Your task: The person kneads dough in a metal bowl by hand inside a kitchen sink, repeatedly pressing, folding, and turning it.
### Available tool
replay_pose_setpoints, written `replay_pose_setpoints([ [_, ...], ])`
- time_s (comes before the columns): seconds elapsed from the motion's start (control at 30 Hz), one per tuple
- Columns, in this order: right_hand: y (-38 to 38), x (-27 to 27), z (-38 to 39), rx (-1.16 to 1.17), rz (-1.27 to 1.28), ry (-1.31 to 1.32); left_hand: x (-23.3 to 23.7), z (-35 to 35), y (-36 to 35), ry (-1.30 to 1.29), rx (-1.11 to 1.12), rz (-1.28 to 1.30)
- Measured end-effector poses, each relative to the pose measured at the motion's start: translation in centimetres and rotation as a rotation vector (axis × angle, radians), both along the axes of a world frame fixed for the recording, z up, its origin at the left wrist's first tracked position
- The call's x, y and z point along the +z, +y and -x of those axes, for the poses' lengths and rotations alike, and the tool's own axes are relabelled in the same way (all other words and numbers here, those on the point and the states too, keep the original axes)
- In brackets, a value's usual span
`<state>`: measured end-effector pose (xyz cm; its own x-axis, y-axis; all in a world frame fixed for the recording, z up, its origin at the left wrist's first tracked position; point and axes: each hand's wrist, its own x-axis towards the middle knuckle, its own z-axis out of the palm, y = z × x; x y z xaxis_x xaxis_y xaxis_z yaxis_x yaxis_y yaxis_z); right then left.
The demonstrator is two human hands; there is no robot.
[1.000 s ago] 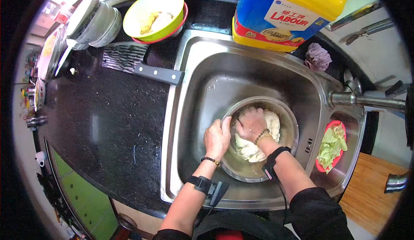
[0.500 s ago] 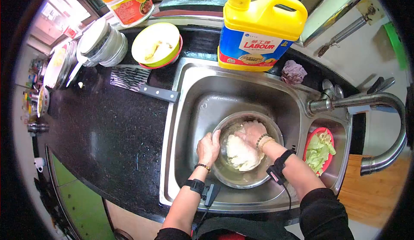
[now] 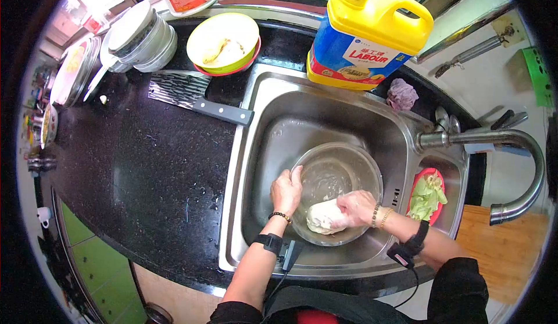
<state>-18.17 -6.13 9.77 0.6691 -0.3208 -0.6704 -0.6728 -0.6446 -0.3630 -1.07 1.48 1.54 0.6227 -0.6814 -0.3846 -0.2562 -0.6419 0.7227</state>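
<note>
A round metal bowl (image 3: 366,167) with cloudy water stands in the large sink basin (image 3: 285,123). My left hand (image 3: 286,193) grips the bowl's left rim, its thumb at the edge and its other fingers outside. Inside the bowl, near its lower side, lies a pale, whitish lump (image 3: 325,217) that I cannot identify for sure. My right hand (image 3: 357,207) holds the lump from its right side, fingers bent over it.
Left of the sink, a cleaver (image 3: 221,110) lies with its handle end at the sink's edge. Behind are a yellow bowl (image 3: 232,30), stacked dishes (image 3: 157,47) and a yellow jug (image 3: 378,24). A faucet (image 3: 532,149) and leaves (image 3: 427,196) are at right.
My right hand has drawn back toward me and the right, out of the water. The pale lump has shifted to the bowl's near side. The camera view has moved slightly.
</note>
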Motion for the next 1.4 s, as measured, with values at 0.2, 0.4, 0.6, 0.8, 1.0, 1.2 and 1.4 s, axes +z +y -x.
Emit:
replay_pose_setpoints([
  [0.2, 3.7, -1.0, 2.9, -0.057, -0.211, 0.012, -0.1, -0.1, 0.1, 0.007, -0.016, 0.014],
  [0.4, 6.5, -3.1, 1.3, -0.052, -0.035, 0.016, -0.4, 0.0, 0.0, -0.009, -0.014, 0.03],
  [0.6, 7.5, -4.8, -0.4, -0.081, 0.094, 0.103, -0.3, 0.0, 0.2, 0.005, -0.03, 0.012],
  [0.8, 8.5, -6.4, -1.8, -0.163, 0.209, 0.015, 0.2, 0.0, 0.1, -0.015, -0.037, -0.016],
  [1.0, 8.5, -8.3, -3.5, -0.22, 0.274, 0.121, 0.0, 0.0, 0.1, -0.053, -0.058, -0.013],
  [1.2, 7.2, -9.4, -4.4, -0.104, 0.299, 0.099, -0.2, 0.1, 0.0, -0.029, -0.048, -0.056],
  [1.4, 5.9, -11.4, -5.3, -0.218, 0.22, 0.16, -0.3, -0.1, -0.1, -0.061, -0.071, -0.035],
])
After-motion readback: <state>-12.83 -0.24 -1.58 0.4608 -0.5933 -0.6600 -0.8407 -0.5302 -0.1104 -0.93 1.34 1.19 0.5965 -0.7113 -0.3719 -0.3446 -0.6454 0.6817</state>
